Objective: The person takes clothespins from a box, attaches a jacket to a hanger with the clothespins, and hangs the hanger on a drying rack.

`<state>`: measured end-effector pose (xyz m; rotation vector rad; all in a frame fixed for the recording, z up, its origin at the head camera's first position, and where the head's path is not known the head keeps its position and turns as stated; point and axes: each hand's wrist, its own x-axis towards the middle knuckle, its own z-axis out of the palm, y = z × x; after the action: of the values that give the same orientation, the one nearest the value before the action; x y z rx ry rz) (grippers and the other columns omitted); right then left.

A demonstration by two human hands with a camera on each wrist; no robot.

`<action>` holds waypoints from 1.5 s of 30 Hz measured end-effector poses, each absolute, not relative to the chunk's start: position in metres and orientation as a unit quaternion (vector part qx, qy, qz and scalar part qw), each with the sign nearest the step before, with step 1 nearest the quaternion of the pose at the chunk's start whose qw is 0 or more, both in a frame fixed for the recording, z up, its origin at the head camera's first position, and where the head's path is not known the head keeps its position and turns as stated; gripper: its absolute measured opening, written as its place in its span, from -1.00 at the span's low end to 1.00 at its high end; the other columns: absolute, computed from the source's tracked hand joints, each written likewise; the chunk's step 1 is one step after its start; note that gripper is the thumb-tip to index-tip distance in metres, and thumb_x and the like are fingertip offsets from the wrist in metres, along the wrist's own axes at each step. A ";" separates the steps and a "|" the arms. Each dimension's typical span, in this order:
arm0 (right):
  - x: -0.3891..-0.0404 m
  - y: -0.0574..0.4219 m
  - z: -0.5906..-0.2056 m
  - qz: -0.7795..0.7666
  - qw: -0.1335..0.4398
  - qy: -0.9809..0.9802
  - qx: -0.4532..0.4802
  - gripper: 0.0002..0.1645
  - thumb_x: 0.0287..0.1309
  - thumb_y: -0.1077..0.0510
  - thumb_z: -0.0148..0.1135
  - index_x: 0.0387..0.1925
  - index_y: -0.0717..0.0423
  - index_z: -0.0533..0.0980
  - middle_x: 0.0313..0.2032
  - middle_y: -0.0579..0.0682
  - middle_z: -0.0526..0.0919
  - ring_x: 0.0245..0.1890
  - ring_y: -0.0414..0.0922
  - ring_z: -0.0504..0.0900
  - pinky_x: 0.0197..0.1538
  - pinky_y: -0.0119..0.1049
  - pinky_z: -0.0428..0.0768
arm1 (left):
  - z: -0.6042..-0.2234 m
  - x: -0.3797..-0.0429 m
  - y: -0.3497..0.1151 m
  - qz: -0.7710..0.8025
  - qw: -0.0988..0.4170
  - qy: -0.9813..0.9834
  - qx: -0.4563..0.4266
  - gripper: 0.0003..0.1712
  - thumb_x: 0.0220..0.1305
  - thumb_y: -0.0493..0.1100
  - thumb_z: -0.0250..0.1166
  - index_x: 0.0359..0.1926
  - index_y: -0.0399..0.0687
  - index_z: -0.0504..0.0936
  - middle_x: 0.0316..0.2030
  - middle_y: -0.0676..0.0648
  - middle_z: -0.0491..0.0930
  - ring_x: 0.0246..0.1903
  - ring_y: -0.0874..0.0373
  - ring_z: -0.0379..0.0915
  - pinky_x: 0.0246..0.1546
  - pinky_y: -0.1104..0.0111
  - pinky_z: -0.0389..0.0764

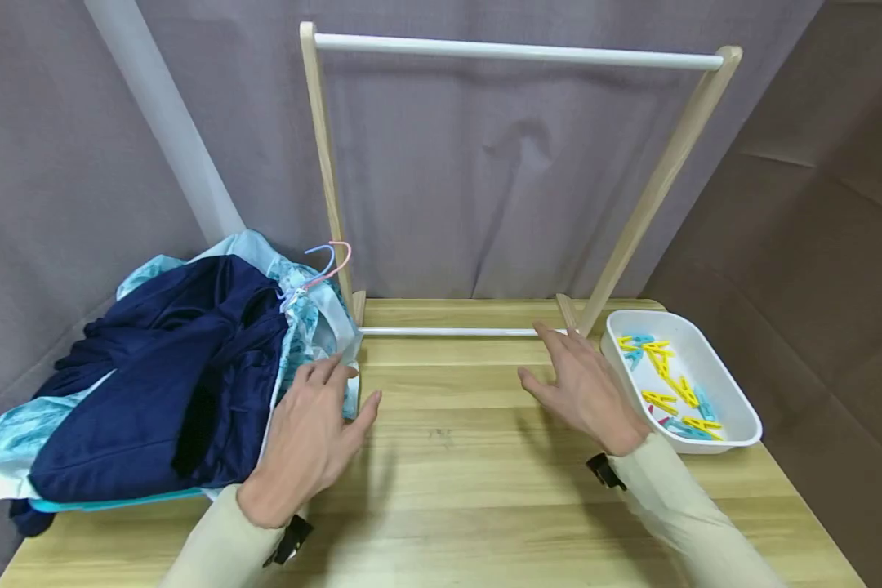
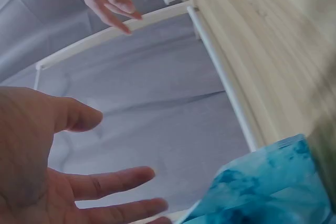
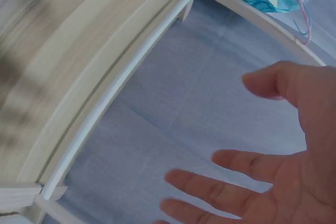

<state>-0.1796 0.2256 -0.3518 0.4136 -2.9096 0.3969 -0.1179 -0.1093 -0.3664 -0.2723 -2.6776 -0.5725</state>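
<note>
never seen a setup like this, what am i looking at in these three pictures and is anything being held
There is no machine here, just a person's bare left hand and right hand. The wide picture comes from a camera worn on the head, looking forward and down. The other two come from cameras on each wrist, so each shows its own hand up close and the scene tilted.

On the wooden table, a pile of dark and light blue clothes lies to the left, with pink and blue hanger hooks showing. A wooden rack with white bars stands at the back. To the right, a white tub contains yellow and blue pegs. Both hands are open and hold nothing.
</note>
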 end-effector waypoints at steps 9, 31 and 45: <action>-0.181 0.202 -0.342 0.180 0.113 -0.967 0.140 -0.55 0.33 -0.09 0.23 0.03 0.16 0.64 -0.08 0.14 0.78 -0.05 0.14 0.74 -0.03 0.09 0.64 | -0.348 -0.103 -0.116 -0.252 0.269 -0.924 -0.107 -0.86 0.29 -0.08 0.39 -0.25 -0.03 0.68 -0.33 -0.04 0.56 -0.25 0.05 0.48 -0.30 0.18 0.56; -0.174 0.109 -0.325 0.329 0.083 -0.917 0.207 -0.86 0.28 0.06 0.30 -0.24 0.02 0.69 -0.30 -0.12 0.77 -0.35 -0.24 0.69 -0.21 -0.34 0.69 | -0.314 -0.082 -0.174 -0.247 0.305 -0.913 -0.116 -0.88 0.23 -0.29 0.41 -0.21 -0.03 0.69 -0.28 -0.03 0.52 -0.24 0.13 0.36 -0.29 0.36 0.32; -0.180 0.043 -0.310 0.406 -0.015 -0.873 0.270 -0.73 0.27 0.04 0.37 -0.06 0.05 0.64 -0.17 -0.08 0.76 -0.21 -0.25 0.70 -0.15 -0.38 0.65 | -0.280 -0.109 -0.241 -0.198 0.146 -0.964 -0.099 -0.46 0.45 0.07 0.24 0.24 -0.21 0.48 0.19 -0.42 0.34 0.17 -0.36 0.14 -0.06 -0.20 0.32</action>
<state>-0.1804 0.0430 -0.3100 0.8580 -2.7686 1.2892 -0.1090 -0.2408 -0.2796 -0.2846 -2.7757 -0.5687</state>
